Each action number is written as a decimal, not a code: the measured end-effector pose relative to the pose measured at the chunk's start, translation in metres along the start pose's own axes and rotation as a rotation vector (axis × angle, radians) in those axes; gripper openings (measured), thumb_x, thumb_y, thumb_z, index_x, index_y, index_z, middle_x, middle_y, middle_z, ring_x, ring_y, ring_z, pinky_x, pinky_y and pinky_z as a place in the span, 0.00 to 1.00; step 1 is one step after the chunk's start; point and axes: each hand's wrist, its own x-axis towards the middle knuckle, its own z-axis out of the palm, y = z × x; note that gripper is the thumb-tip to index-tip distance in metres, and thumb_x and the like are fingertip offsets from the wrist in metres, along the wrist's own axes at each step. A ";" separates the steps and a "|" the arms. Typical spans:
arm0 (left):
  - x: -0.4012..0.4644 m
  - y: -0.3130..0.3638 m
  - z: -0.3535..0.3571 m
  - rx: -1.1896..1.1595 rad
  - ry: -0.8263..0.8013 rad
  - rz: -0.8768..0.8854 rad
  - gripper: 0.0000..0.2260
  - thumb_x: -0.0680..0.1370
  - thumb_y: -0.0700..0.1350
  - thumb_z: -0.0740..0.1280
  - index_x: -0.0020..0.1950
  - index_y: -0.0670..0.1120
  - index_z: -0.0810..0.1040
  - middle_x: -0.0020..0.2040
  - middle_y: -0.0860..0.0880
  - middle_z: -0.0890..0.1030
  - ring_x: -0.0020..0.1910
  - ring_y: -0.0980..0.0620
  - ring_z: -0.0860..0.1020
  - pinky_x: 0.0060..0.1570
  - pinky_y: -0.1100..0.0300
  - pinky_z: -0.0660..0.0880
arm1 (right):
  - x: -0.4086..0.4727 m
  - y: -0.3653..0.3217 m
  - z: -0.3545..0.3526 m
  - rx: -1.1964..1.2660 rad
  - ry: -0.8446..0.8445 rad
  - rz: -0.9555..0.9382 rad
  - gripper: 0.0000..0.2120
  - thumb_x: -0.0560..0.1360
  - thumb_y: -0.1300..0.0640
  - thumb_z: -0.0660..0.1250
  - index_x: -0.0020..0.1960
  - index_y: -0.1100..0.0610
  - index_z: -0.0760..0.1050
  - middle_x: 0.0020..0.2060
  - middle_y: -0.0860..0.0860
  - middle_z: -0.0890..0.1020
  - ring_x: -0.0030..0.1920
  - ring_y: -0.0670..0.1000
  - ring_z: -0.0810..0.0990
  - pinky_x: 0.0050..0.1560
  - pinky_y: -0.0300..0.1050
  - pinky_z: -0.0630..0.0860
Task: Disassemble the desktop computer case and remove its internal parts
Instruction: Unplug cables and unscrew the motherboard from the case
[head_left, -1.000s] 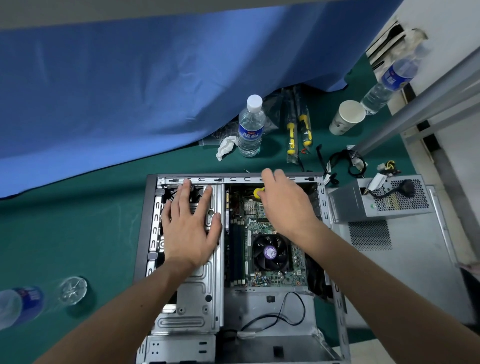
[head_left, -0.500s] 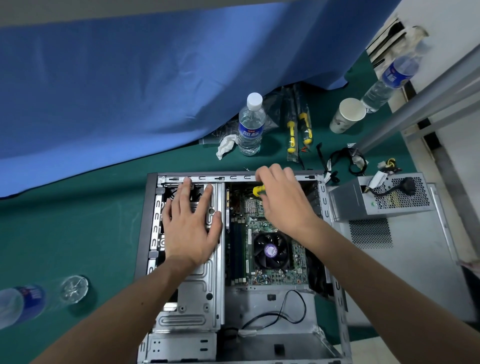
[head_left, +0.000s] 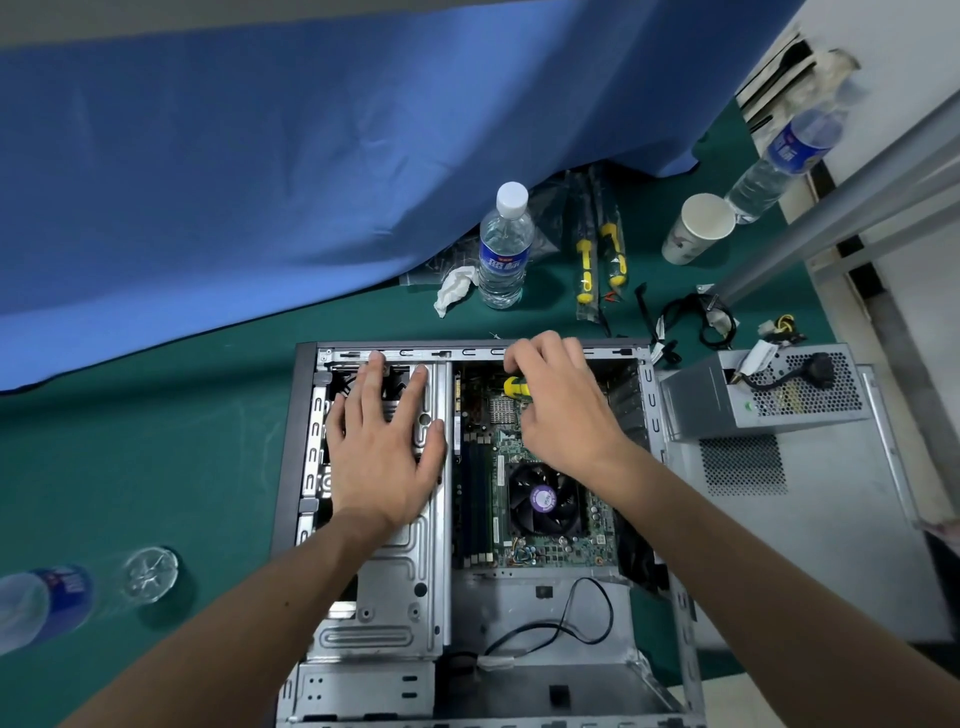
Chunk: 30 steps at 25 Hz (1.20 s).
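Observation:
The open computer case (head_left: 291, 447) lies flat on the green table. My left hand (head_left: 384, 452) presses with spread fingers on the silver drive cage (head_left: 400, 582) in the case's left half. My right hand (head_left: 561, 405) grips a yellow-handled screwdriver (head_left: 514, 387) held upright over the far end of the green motherboard (head_left: 561, 545). The screwdriver's tip is hidden under the hand. The black CPU fan (head_left: 543, 499) sits just below my right wrist. A removed grey power supply (head_left: 763, 395) lies on the case's side panel (head_left: 810, 545) to the right.
A water bottle (head_left: 504, 244), a crumpled tissue (head_left: 454, 286) and two packaged yellow screwdrivers (head_left: 597, 254) lie behind the case. A paper cup (head_left: 698, 226), a second bottle (head_left: 784, 156) and loose black cables (head_left: 696, 322) are at far right. Another bottle (head_left: 47, 603) lies at left.
My right hand has shifted slightly toward the case's far edge and turned on the screwdriver. My left hand has stayed on the drive cage.

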 end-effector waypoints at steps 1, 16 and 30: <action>0.000 0.000 0.000 0.001 -0.001 0.001 0.26 0.80 0.62 0.50 0.76 0.56 0.62 0.79 0.42 0.54 0.76 0.43 0.57 0.72 0.47 0.52 | -0.002 -0.001 0.002 -0.050 0.029 0.030 0.16 0.75 0.58 0.68 0.60 0.54 0.67 0.55 0.51 0.69 0.53 0.53 0.69 0.50 0.51 0.75; -0.001 0.001 -0.001 -0.017 -0.014 -0.008 0.26 0.80 0.61 0.51 0.77 0.57 0.62 0.79 0.42 0.54 0.76 0.43 0.56 0.72 0.46 0.53 | -0.001 0.000 0.005 -0.088 0.082 0.168 0.13 0.82 0.49 0.58 0.60 0.56 0.65 0.52 0.55 0.69 0.41 0.55 0.74 0.38 0.49 0.72; 0.000 0.000 0.000 -0.003 0.001 -0.003 0.26 0.80 0.62 0.50 0.77 0.56 0.62 0.79 0.42 0.54 0.76 0.43 0.57 0.72 0.47 0.52 | 0.003 -0.011 0.003 -0.031 0.060 0.014 0.14 0.76 0.64 0.64 0.59 0.55 0.68 0.55 0.53 0.69 0.52 0.55 0.68 0.52 0.51 0.72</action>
